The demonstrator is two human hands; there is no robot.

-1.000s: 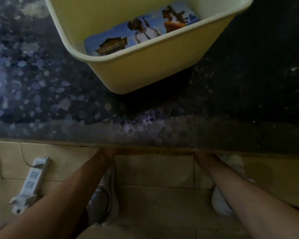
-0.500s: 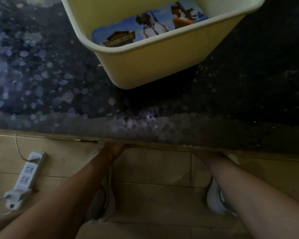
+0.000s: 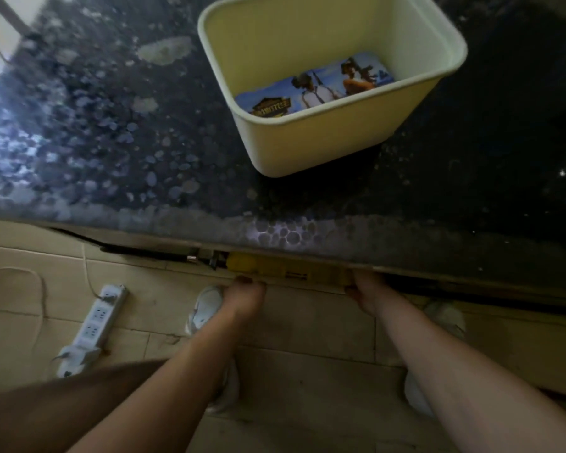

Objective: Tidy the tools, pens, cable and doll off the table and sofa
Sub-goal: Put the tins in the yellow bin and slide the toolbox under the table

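Observation:
A yellow power tool [image 3: 288, 271] with a metal chuck at its left end shows just below the front edge of the dark speckled table [image 3: 144, 158], partly hidden under it. My left hand [image 3: 242, 295] grips the tool's left part from below. At the tool's right end, my right hand [image 3: 366, 291] holds it, fingers tucked under the table edge. A pale yellow bin [image 3: 307, 152] stands on the table, with a blue picture card [image 3: 314, 85] lying flat inside.
A white power strip [image 3: 92, 325] with its thin cable lies on the tiled floor at the left. White shoes [image 3: 206, 308] show beneath my arms. A dark gap runs under the table edge on both sides.
Both hands were hidden under the table edge; now they have come out towards me holding the yellow tool. The view has tilted so more of the bin and table shows.

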